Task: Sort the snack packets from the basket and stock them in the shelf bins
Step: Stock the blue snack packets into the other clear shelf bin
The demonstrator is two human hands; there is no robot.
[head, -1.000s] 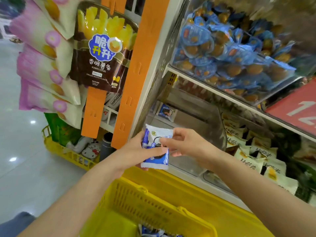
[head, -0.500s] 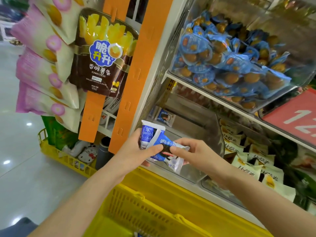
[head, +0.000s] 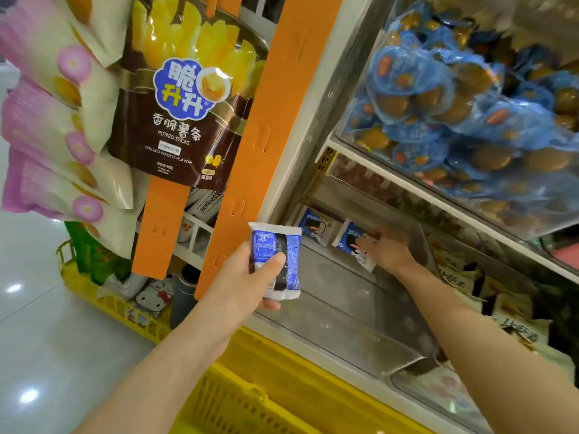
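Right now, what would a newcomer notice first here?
The left hand grips a blue packet at centre, while the right hand holds a second packet inside the clear bin. A big potato-stick bag hangs upper left; blue snack packs pile up top right.

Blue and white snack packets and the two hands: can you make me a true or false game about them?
1. The left hand holds a blue and white snack packet. True.
2. The right hand is empty. False: it pinches a second blue and white packet inside the clear plastic shelf bin.
3. A third blue and white packet lies at the bin's back. True.
4. The yellow plastic basket is above the hands. False: it is below them.
5. The brown potato sticks bag lies in the bin. False: it hangs outside the shelf.
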